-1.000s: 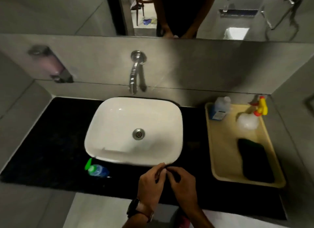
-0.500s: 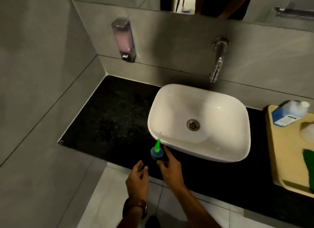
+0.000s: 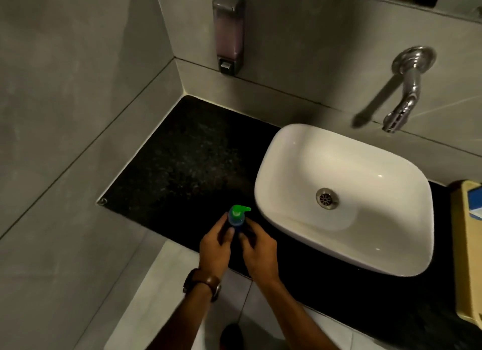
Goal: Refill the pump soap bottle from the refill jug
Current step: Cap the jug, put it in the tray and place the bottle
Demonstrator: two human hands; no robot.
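A small blue pump soap bottle [image 3: 236,219] with a green pump head stands upright at the front edge of the black counter [image 3: 187,161], just left of the white basin. My left hand [image 3: 215,248], with a brown watch at the wrist, wraps the bottle from the left. My right hand [image 3: 258,253] grips it from the right. Both sets of fingers cover most of the bottle's body. At the far right edge a blue-labelled refill jug [image 3: 475,202] is only partly in view on a yellow tray.
The white basin [image 3: 287,146] sits right of my hands under a chrome wall tap [image 3: 407,88]. A wall soap dispenser [image 3: 229,32] hangs above the counter's back left. The yellow tray [image 3: 467,271] lies at the far right. Grey tiled walls close the left side.
The view has swung left and closer. Both hands have closed around the pump bottle, which they were only reaching for half a second ago; the pump nozzle now points right.
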